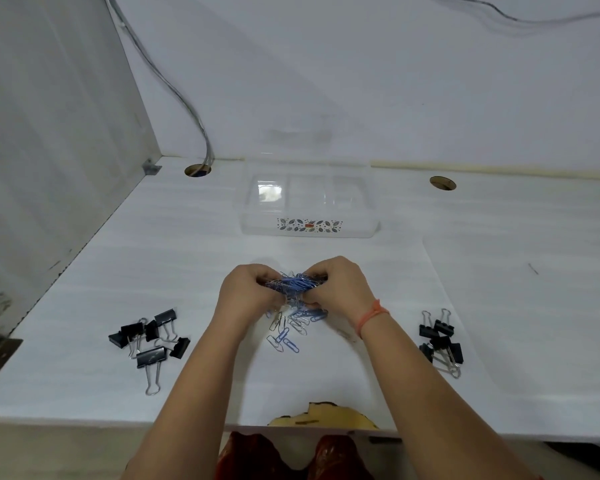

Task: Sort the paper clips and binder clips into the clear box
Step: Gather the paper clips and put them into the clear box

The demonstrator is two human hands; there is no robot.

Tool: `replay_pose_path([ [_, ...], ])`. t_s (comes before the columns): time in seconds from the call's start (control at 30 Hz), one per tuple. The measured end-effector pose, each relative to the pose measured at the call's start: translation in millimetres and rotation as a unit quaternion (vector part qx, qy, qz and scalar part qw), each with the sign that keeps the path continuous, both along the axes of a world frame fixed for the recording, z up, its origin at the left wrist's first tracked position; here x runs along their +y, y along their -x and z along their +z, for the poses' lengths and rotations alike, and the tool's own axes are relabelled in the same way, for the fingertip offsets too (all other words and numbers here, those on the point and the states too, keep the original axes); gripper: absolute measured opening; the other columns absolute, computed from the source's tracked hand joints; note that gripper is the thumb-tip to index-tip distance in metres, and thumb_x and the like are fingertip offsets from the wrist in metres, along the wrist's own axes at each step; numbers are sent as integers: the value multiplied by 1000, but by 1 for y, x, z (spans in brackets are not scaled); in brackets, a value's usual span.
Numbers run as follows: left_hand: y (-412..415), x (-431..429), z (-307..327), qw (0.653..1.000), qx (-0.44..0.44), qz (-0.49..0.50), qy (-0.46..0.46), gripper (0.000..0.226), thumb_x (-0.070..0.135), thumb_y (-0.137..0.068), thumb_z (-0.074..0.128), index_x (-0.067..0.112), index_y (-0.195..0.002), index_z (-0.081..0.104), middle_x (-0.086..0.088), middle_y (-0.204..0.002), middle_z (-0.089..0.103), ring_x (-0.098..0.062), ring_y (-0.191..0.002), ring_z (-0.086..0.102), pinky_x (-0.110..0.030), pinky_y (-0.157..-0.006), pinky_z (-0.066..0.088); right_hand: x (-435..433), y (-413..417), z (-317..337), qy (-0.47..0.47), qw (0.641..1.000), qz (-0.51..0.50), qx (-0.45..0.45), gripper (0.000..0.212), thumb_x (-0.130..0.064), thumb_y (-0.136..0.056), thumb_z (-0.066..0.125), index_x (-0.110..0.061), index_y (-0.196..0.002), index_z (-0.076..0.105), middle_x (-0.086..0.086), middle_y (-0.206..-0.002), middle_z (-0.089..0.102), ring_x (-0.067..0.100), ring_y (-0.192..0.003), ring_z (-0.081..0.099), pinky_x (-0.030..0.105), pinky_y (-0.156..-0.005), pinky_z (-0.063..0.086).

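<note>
Both hands hold one bunch of blue and silver paper clips (293, 284) just above the white table, at the centre. My left hand (248, 289) grips its left side and my right hand (340, 287) grips its right side. Several loose paper clips (291, 329) lie on the table right under the hands. The clear box (309, 202), with a leaf pattern on its front wall and inner dividers, stands farther back, apart from the hands. Black binder clips lie in two groups: one group (149, 341) to the left, a second group (440, 342) to the right.
The white table (516, 289) meets a wall at the back and a grey panel on the left. Two round cable holes (197, 170) (442, 183) sit near the back edge, with cables running up from the left one. A chipped patch (323, 415) marks the front edge.
</note>
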State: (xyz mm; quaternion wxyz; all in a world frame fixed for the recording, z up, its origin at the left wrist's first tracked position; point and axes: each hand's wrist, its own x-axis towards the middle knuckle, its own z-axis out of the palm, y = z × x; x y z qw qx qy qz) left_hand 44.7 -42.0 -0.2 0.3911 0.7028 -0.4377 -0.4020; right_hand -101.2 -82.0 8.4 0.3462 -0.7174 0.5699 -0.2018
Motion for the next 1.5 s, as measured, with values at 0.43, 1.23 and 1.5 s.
replay_pose_path([
  [0.43,19,12,26,1000,-7,7,19,29,-10,-58,66,13,-74,71,-14,-69,70,-27,-57,65,-39,-67,57,11,9,22,-8,998,-20,-62,27,0,-66,72,-11,-89,78,14,-80,75,28,-78,73,44,-77,60],
  [1.23,2,-167,111,999,26,-22,14,20,-21,-68,63,-2,-69,65,-23,-81,67,-36,-71,65,-46,-80,58,-164,-17,89,-42,987,-97,-121,19,8,-69,71,-10,-65,68,11,-66,68,34,-77,74,45,-81,59],
  [1.5,-8,-224,88,989,92,-27,-109,14,-3,-95,45,-6,-104,54,-18,-82,54,-28,-67,59,-41,-76,55,-209,-35,76,-191,977,-87,-31,12,0,-85,57,2,-95,61,16,-75,70,27,-88,73,38,-99,51],
])
